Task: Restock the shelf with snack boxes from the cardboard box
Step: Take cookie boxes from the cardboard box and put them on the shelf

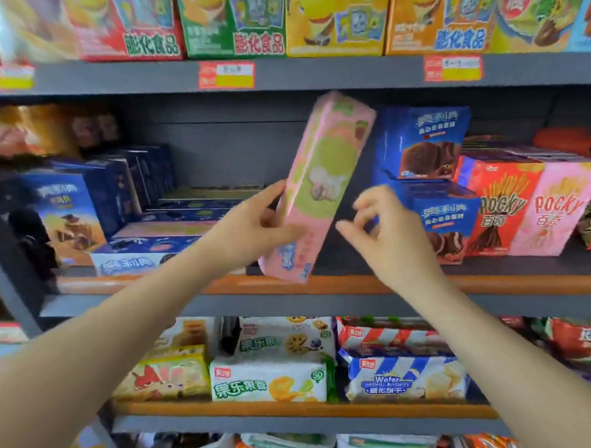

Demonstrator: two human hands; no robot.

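Snack box [316, 189], pink with a pale green panel, stands tilted in the gap of the middle shelf [324, 287], its top leaning to the right and its lower end at the orange front lip. From my view, my left hand [253, 229] grips the box on its lower left edge, thumb across the front face and fingers at the side. My right hand [386, 233] hovers just to the right of the box, fingers loosely curled and holding nothing; I see a narrow gap between its fingertips and the box. Left of the gap, flat blue boxes [159, 243] lie stacked, with upright blue boxes [67, 217] beyond them. Right of the gap, two blue cake boxes [426, 143] sit one on the other, next to a red Pocky box [500, 208] and a pink Pocky box [557, 209] standing side by side. Upper shelf: large cartons [336, 19] in red, green, yellow and orange, with price tags [226, 75] on the rail below them. Lower shelf: biscuit and wafer packs [406, 378] in rows. Cardboard box of the task: not seen in my view
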